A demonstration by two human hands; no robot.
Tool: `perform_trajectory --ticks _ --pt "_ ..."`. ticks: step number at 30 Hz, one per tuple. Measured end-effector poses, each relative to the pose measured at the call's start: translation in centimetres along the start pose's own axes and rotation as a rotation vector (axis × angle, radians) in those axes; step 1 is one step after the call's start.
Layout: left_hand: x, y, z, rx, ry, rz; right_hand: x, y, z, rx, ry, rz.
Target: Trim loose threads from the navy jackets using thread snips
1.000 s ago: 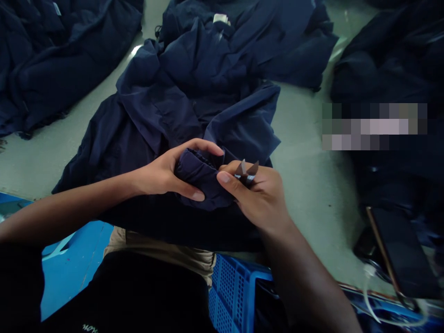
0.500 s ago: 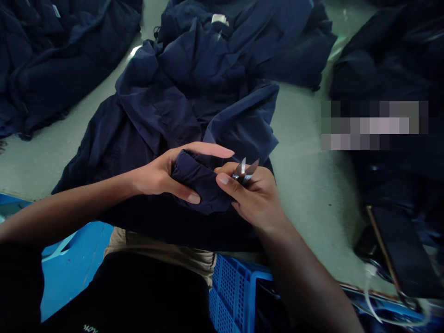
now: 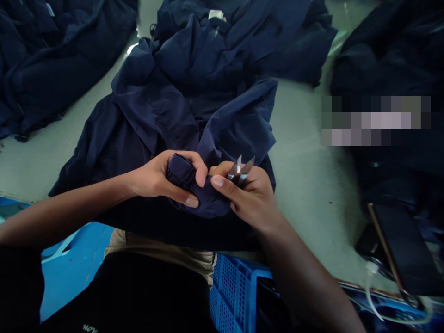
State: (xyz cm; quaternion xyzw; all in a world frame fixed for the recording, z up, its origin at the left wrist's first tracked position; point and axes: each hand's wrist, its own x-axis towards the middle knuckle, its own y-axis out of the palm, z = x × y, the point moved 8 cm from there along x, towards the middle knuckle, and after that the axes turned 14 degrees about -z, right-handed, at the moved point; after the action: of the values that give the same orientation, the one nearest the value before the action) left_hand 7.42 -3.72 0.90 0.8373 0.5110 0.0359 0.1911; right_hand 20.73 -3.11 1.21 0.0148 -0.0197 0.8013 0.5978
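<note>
Navy garment [image 3: 156, 125] lies rumpled on the pale grey-green table [image 3: 301, 138], directly in front of the person, its near part hanging over the edge toward the lap. One bunched section with a gathered, elasticated-looking edge, apparently a cuff [image 3: 180, 166], is raised between the two hands.

Left hand [image 3: 161, 175]: closed around the cuff, thumb along the near side, index finger curled over the far side. Right hand [image 3: 255, 194]: closed, thumb and forefinger pinching the same cloth; metal thread snips [image 3: 239, 171] are held within this hand, both blades projecting beyond the fingers, tips apart and pointing away from the body. Contact between blades and fabric is not observed.

Surroundings: a white label [image 3: 216, 15] shows on navy cloth at the far side; whether that cloth belongs to the same piece cannot be determined. Further dark garments lie at left [image 3: 58, 64] and at right. Near the right edge rests a dark-screened smartphone [image 3: 405, 245], with a white cable [image 3: 371, 289] beside it. Below table level stands a blue perforated plastic crate [image 3: 232, 291], dark contents not identifiable.
</note>
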Motion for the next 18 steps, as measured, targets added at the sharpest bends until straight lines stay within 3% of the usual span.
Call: perform_trajectory --ticks 10,18 --pt "-0.1 -0.3 -0.2 0.101 -0.046 -0.048 -0.4 -2.3 3.3 -0.252 -0.324 -0.221" --pt "0.6 -1.2 -0.2 0.240 0.045 -0.163 -1.4 -2.3 5.1 -0.310 -0.586 -0.244"
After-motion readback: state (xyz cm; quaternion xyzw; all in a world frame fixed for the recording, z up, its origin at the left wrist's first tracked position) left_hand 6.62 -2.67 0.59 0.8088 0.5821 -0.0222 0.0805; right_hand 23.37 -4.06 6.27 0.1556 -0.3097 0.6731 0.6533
